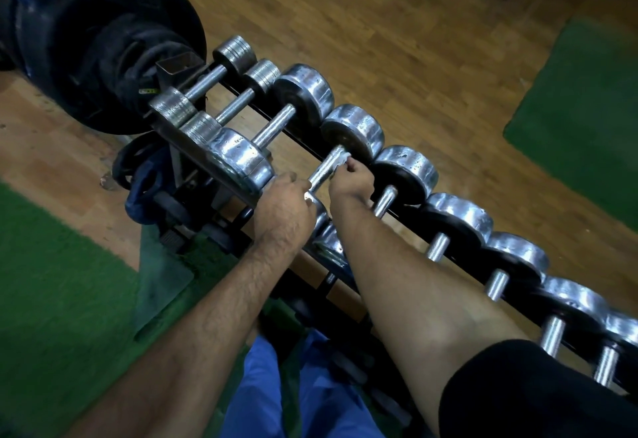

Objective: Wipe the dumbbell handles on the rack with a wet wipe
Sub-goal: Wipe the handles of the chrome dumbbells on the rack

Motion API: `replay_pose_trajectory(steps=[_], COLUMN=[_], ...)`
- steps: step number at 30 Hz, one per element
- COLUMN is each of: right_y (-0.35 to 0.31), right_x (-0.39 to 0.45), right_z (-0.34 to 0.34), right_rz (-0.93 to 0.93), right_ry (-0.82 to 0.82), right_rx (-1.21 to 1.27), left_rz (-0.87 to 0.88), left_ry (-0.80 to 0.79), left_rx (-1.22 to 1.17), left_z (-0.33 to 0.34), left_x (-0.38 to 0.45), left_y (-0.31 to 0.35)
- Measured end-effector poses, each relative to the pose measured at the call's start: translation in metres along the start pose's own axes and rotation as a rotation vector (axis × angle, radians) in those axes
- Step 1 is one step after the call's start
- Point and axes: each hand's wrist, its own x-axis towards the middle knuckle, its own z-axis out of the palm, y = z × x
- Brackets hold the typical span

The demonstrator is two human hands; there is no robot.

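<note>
Your left hand (283, 201) clamps the near end of the knurled chrome dumbbell handle (324, 168) on the black steel rack (303, 145). Your right hand (352, 178) pinches the crumpled white wet wipe (340, 161) against its far end; a loose pinch risks dropping it between the rails.

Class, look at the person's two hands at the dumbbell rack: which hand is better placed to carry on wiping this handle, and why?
Right. The right hand already pinches the wet wipe against the handle; the left hand only grips the near end.
</note>
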Motion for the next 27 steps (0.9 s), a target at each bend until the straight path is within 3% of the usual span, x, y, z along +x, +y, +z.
replay_pose_trajectory(steps=[5, 11, 17, 21, 27], right_y=[-0.018, -0.032, -0.027, -0.025, -0.021], right_x=[-0.006, 0.007, -0.003, -0.004, -0.009], right_z=[0.009, 0.019, 0.017, 0.009, -0.005], right_rz=[0.246, 0.480, 0.532, 0.450, 0.404], right_ry=[0.020, -0.109, -0.325, -0.328, -0.270], right_rx=[0.331, 0.306, 0.550, 0.333, 0.269], left_rz=[0.025, 0.052, 0.066, 0.085, 0.081], left_ry=[0.006, 0.023, 0.023, 0.027, 0.023], left_rx=[-0.020, -0.024, -0.005, -0.024, -0.038], left_z=[0.001, -0.001, 0.001, 0.001, 0.000], left_x=[0.000, -0.002, -0.001, -0.003, -0.004], left_y=[-0.003, -0.004, -0.006, -0.006, -0.006])
